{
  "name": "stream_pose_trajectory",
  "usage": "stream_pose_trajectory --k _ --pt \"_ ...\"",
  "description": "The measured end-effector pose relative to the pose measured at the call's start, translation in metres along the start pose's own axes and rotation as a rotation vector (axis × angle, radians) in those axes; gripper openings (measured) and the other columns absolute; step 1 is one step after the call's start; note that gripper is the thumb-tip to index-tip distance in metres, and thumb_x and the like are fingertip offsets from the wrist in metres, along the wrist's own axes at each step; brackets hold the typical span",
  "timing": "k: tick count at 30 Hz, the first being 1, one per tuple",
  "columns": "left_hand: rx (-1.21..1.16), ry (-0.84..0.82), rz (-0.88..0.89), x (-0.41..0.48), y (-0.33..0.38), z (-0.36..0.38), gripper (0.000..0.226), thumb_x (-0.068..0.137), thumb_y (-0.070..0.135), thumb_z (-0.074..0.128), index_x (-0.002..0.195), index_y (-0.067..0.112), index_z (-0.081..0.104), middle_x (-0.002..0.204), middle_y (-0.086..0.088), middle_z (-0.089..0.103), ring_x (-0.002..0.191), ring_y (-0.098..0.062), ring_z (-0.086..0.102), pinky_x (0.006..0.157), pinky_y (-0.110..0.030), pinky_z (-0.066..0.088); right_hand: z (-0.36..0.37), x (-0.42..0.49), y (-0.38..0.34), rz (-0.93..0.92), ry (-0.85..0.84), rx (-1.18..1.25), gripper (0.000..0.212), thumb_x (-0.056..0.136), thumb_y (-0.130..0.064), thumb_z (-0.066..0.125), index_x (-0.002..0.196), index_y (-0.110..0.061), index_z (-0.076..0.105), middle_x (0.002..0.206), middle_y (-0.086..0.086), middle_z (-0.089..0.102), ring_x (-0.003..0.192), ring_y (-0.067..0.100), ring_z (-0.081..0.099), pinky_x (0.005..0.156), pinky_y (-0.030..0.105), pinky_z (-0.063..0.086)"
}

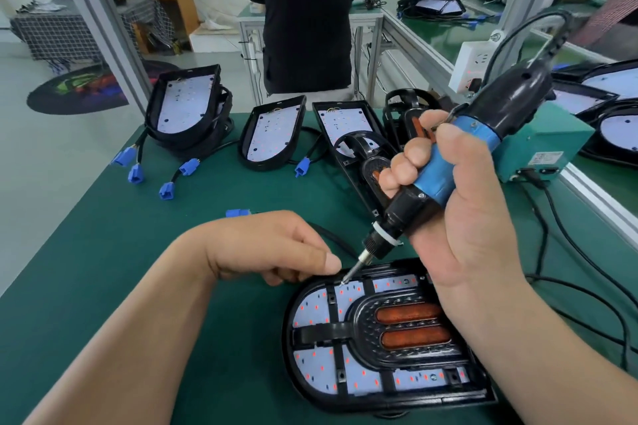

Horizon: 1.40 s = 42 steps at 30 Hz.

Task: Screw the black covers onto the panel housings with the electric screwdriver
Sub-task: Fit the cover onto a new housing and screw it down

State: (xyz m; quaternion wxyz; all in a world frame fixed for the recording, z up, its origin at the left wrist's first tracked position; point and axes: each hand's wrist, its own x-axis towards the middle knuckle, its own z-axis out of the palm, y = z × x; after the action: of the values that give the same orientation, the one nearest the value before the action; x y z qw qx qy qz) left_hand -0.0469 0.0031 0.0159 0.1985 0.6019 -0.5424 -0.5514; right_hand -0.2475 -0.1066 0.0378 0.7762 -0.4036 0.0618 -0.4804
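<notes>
Lower centre-right: a panel housing point(287, 348) lay flat on the green mat point(103, 269), its white board dotted red. A black cover point(359, 319) with ribbed bars and two orange lenses point(411, 314) sat on it. The right hand point(462, 210), just above the housing's upper edge, gripped the blue-and-black electric screwdriver point(448, 162) with all fingers wrapped round the barrel. The tool tilted down-left, and its bit point(348, 276) touched the cover's upper rim. The left hand point(276, 248) lay beside that rim, fingers curled under and thumb tip close to the bit; whether it pinched anything could not be told. Farther back stood uncovered housings point(272, 133), blue connectors point(188, 167) and a teal box point(542, 145).
</notes>
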Motion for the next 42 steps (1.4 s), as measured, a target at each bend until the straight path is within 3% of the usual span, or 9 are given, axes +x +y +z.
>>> stream_pose_trajectory --k 4,9,11,14,24,32,36,42 --pt "0.027 0.008 0.016 -0.001 0.0 0.001 0.032 0.086 0.039 0.076 0.104 0.014 0.082 0.072 0.002 0.05 0.059 -0.008 0.039 0.052 -0.019 0.032 0.0 -0.002 0.002 -0.001 -0.045 -0.041 0.016 0.103 -0.021 0.056 0.118 -0.014 0.055 0.08 0.0 0.054 0.068 0.017 0.052 0.073 0.033 0.048" --pt "-0.025 0.015 0.028 0.002 -0.005 0.002 0.034 0.089 0.033 0.073 0.105 0.003 0.079 0.071 -0.002 0.043 0.057 -0.01 0.033 0.051 -0.02 0.029 0.003 -0.001 0.004 -0.001 -0.067 -0.098 0.024 0.095 -0.025 0.064 0.116 -0.015 0.058 0.079 0.001 0.054 0.068 0.018 0.053 0.072 0.033 0.049" --pt "-0.039 0.003 0.036 0.002 -0.005 0.003 0.031 0.091 0.033 0.071 0.099 0.004 0.079 0.068 0.002 0.041 0.056 -0.009 0.031 0.051 -0.02 0.028 0.004 -0.001 0.005 0.001 -0.074 -0.111 0.023 0.094 -0.025 0.064 0.115 -0.016 0.059 0.078 0.0 0.054 0.067 0.017 0.053 0.071 0.033 0.049" --pt "-0.049 -0.019 0.055 0.001 -0.002 0.004 0.018 0.094 0.031 0.069 0.083 0.021 0.08 0.063 0.008 0.039 0.057 -0.01 0.028 0.052 -0.022 0.026 0.004 -0.001 0.006 0.004 -0.09 -0.136 0.022 0.094 -0.026 0.064 0.114 -0.017 0.06 0.078 0.0 0.054 0.067 0.018 0.053 0.07 0.033 0.049" --pt "-0.01 -0.04 0.097 -0.002 0.002 0.007 0.045 0.106 0.02 0.061 0.064 0.031 0.071 0.062 0.008 0.029 0.056 -0.012 0.024 0.052 -0.025 0.023 0.005 -0.003 0.011 0.005 -0.176 -0.227 0.024 0.095 -0.025 0.063 0.117 -0.016 0.057 0.079 0.002 0.056 0.068 0.021 0.055 0.072 0.036 0.048" --pt "-0.003 0.008 0.075 -0.002 0.004 0.009 0.039 0.106 0.019 0.063 0.067 0.022 0.068 0.063 0.003 0.028 0.056 -0.014 0.024 0.052 -0.027 0.023 0.005 -0.004 0.011 0.013 -0.255 -0.255 0.029 0.094 -0.023 0.066 0.12 -0.015 0.057 0.08 0.002 0.056 0.068 0.022 0.055 0.071 0.037 0.047" --pt "0.031 0.047 0.042 -0.002 0.005 0.011 0.03 0.105 0.02 0.065 0.077 0.01 0.069 0.062 0.002 0.029 0.054 -0.014 0.026 0.05 -0.024 0.026 0.009 -0.004 0.012 0.056 -0.361 -0.258 0.042 0.087 -0.041 0.083 0.117 -0.02 0.061 0.081 0.001 0.056 0.067 0.022 0.055 0.071 0.038 0.046" --pt "0.082 0.045 0.05 0.0 0.009 0.014 0.045 0.104 0.02 0.067 0.06 0.031 0.066 0.059 0.006 0.032 0.052 -0.012 0.028 0.049 -0.022 0.028 0.013 -0.004 0.015 0.177 -0.426 -0.2 0.039 0.081 -0.042 0.088 0.104 -0.023 0.062 0.079 0.002 0.055 0.064 0.021 0.056 0.068 0.037 0.046"
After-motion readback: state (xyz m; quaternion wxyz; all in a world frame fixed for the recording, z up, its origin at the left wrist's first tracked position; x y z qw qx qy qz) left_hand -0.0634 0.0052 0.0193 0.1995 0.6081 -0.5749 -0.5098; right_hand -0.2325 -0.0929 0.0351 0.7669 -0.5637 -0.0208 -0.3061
